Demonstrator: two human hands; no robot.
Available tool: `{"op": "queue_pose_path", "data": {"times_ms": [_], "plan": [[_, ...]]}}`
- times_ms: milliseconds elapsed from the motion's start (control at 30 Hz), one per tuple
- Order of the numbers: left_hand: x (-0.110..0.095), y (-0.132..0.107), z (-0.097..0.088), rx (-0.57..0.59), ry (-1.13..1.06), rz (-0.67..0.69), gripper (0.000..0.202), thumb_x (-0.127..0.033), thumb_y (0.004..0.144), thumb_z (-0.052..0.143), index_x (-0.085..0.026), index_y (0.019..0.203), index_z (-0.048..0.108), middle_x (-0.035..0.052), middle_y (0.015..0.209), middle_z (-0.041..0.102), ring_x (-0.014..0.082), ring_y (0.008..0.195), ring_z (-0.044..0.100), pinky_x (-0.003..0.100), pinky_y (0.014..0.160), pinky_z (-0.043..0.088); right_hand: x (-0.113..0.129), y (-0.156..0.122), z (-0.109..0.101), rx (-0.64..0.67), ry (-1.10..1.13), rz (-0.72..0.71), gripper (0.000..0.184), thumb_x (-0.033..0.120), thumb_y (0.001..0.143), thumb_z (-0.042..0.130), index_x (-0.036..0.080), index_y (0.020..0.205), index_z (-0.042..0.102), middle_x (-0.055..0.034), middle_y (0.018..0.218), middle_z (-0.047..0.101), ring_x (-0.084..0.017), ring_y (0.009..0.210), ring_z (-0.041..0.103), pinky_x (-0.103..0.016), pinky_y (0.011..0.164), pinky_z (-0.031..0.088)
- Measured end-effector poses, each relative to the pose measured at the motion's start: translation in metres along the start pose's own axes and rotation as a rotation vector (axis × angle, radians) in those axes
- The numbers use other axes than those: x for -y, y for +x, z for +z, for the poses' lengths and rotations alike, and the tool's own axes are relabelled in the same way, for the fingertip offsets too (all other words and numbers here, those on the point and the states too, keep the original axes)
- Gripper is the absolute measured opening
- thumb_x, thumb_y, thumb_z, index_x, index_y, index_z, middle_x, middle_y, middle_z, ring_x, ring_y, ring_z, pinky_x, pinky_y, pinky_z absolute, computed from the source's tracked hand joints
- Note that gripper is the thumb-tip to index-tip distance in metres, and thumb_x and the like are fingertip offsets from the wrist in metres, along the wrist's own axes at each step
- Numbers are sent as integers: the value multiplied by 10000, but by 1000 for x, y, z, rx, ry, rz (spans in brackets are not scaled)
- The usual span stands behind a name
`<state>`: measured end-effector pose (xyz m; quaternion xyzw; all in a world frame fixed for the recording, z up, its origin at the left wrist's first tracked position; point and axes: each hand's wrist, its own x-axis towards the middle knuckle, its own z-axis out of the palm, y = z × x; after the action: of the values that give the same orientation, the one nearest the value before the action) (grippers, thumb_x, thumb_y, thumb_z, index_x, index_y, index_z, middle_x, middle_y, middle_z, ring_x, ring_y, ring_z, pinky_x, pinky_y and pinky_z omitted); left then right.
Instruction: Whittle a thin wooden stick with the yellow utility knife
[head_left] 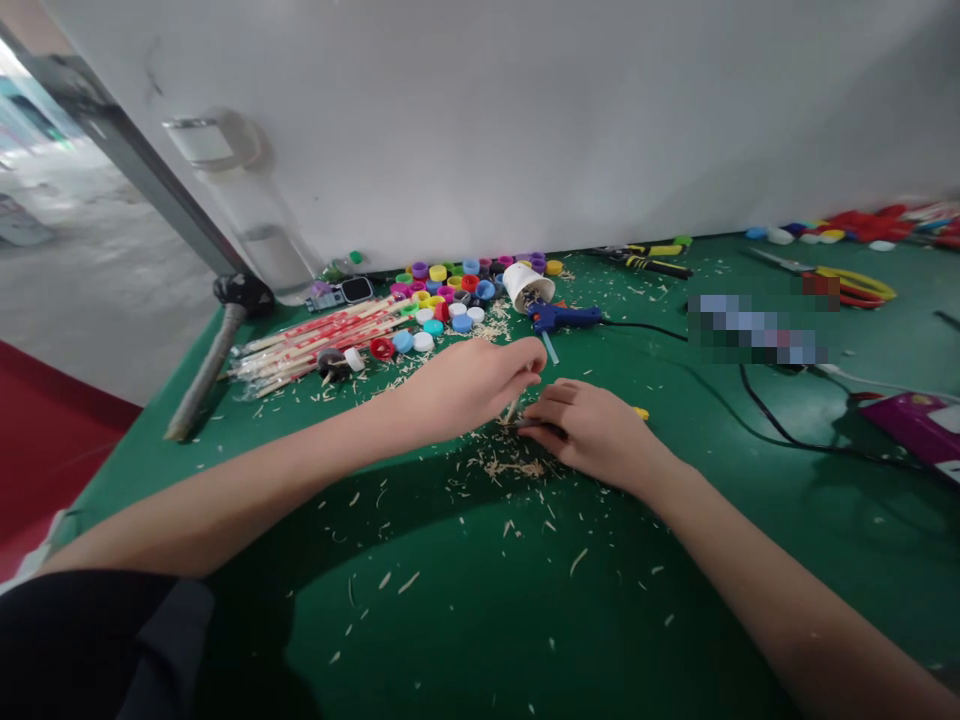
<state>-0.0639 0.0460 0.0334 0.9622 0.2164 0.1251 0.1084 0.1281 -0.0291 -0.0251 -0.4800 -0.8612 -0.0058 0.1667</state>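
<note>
My left hand [469, 385] is curled over the middle of the green table [525, 600], its fingers pinched on a thin wooden stick [512, 410] that points down at the table. My right hand [592, 430] lies just right of it, fingers closed around a small dark tool [534, 428] pressed against the stick's lower end; a yellow bit [640, 412] shows past the knuckles. Wood shavings [514, 467] lie scattered under and around both hands.
Behind the hands lie many coloured bottle caps [450, 290], wrapped chopsticks [315, 345], a tipped white cup [526, 285], a blue glue gun [562, 317] with a black cord, a hammer [214, 345], pliers [645, 260], scissors [847, 285] and a purple box [915, 425].
</note>
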Motion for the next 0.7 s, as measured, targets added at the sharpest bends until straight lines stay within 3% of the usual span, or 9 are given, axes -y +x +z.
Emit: {"op": "queue_pose_path", "data": {"times_ms": [167, 433, 700], "plan": [[5, 1, 1, -30, -35, -31, 160, -275, 959, 374, -176, 978, 498, -6, 653, 610, 63, 462, 442, 242, 440, 256, 1, -1, -2, -151, 13, 32, 258, 324, 933, 489, 161, 895, 686, -90, 830, 659, -198, 803, 583, -344, 695, 472], [-4, -1, 1, -37, 48, 5, 181, -244, 962, 340, -173, 963, 506, -30, 543, 478, 79, 451, 396, 255, 428, 213, -3, 6, -3, 22, 33, 38, 270, 377, 942, 472, 208, 912, 680, -53, 896, 679, -194, 886, 597, -325, 721, 447], [-14, -5, 6, -21, 203, 124, 168, -228, 933, 362, -172, 969, 516, -2, 599, 533, 108, 511, 452, 270, 444, 228, -3, 4, 4, 71, -20, 66, 224, 336, 898, 512, 217, 932, 699, -63, 899, 679, -214, 817, 611, -347, 652, 436]]}}
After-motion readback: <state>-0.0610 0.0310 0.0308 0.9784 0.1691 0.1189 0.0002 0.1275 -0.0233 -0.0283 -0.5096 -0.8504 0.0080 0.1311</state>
